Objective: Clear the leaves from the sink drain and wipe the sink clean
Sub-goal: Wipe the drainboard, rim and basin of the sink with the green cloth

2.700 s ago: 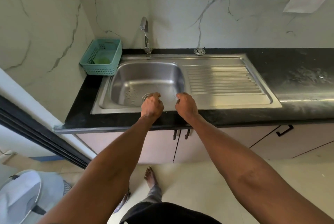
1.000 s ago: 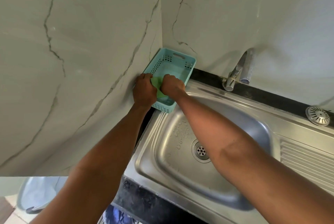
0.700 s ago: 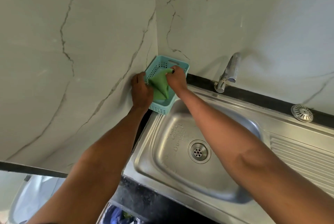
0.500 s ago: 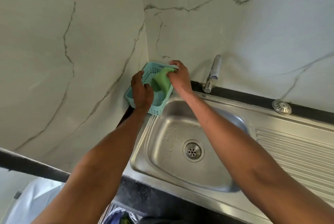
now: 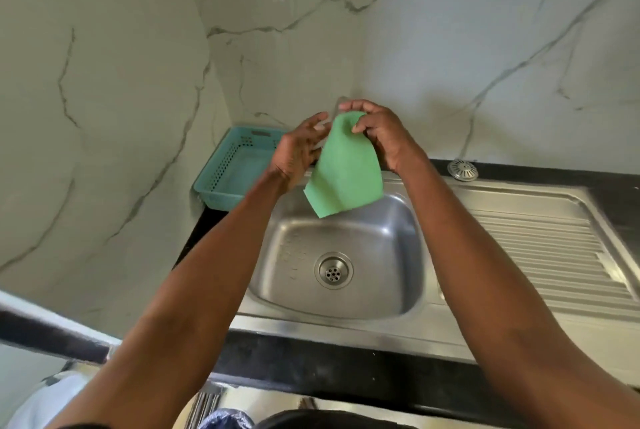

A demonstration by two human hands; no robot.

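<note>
Now the green cloth (image 5: 344, 168) hangs above the sink basin (image 5: 391, 276), pinched at its top.

Right hand (image 5: 384, 139) nips the cloth's upper edge between fingertips and thumb; left hand (image 5: 296, 151) sits just beside it, fingers loosely spread, touching the left edge at most; the cloth's long axis runs down and slightly left, its free corner pointing at the basin; the drain (image 5: 334, 270) lies below and nearer, bare of leaves; the right hand is better placed to carry it down, I'd say.

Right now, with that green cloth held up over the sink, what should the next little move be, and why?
Probably lower the cloth into the sink and start wiping. The right hand pinches its top, the left hand is beside it, and the drain looks free of leaves.
</note>
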